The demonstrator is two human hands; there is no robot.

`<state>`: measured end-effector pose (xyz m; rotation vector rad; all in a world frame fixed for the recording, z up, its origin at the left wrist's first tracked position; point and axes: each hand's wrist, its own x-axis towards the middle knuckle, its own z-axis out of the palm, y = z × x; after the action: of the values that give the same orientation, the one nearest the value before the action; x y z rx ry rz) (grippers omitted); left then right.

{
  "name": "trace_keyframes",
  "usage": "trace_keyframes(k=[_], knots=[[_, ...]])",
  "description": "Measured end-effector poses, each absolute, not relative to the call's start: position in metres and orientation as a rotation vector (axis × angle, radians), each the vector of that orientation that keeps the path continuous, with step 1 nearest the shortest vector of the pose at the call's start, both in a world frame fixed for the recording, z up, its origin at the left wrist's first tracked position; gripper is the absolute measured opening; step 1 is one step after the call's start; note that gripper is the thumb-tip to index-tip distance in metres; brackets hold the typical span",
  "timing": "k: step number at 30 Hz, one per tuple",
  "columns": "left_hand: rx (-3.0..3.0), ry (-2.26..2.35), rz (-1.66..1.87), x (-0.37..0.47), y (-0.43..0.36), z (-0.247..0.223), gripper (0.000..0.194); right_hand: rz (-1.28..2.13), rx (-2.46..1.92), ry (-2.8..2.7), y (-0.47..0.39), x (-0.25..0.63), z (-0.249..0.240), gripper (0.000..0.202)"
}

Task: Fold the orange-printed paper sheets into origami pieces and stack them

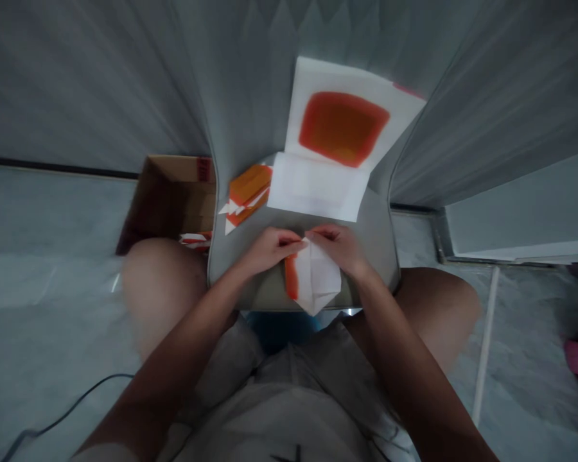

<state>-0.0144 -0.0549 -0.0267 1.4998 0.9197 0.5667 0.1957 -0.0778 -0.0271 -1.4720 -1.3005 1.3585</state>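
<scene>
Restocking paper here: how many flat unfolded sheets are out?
1: sheet with an orange square, propped behind the hands. More may lie hidden beneath it.

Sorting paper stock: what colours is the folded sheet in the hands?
White with an orange-red edge, folded paper sheet; head view.

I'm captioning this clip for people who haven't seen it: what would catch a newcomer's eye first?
First, the big white sheet with an orange-red square propped at the far side of the grey seat. Next, in the middle, the left hand and right hand pinch a partly folded white and orange paper. To the left lie a pile of folded orange pieces and an open cardboard box on the floor.
</scene>
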Motion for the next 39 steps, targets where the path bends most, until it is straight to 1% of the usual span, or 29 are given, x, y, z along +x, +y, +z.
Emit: trace_keyframes(k=[4, 8, 13, 19, 27, 39], knots=[[1.464, 0.913, 0.581, -0.009, -0.054, -0.031, 0.036, 1.438, -1.479, -1.302, -0.079, 0.207, -0.023, 0.034], [1.429, 0.91, 0.55, -0.013, -0.054, -0.03, 0.035, 1.538, -1.419, -1.327, -0.081, 0.217, -0.022, 0.034], [1.438, 0.879, 0.52, -0.013, -0.054, -0.03, 0.037, 1.483, -1.404, -1.364, -0.083, 0.216, -0.026, 0.032], [1.42, 0.957, 0.651, -0.006, -0.054, -0.034, 0.039, 1.419, -1.418, -1.449, -0.084, 0.213, -0.028, 0.033], [1.373, 0.925, 0.647, -0.008, -0.052, -0.036, 0.033, 1.445, -1.403, -1.456, -0.084, 0.213, -0.031, 0.031], [1.344, 0.911, 0.601, -0.01, -0.051, -0.039, 0.031, 1.499, -1.384, -1.499, -0.085, 0.214, -0.023, 0.03]])
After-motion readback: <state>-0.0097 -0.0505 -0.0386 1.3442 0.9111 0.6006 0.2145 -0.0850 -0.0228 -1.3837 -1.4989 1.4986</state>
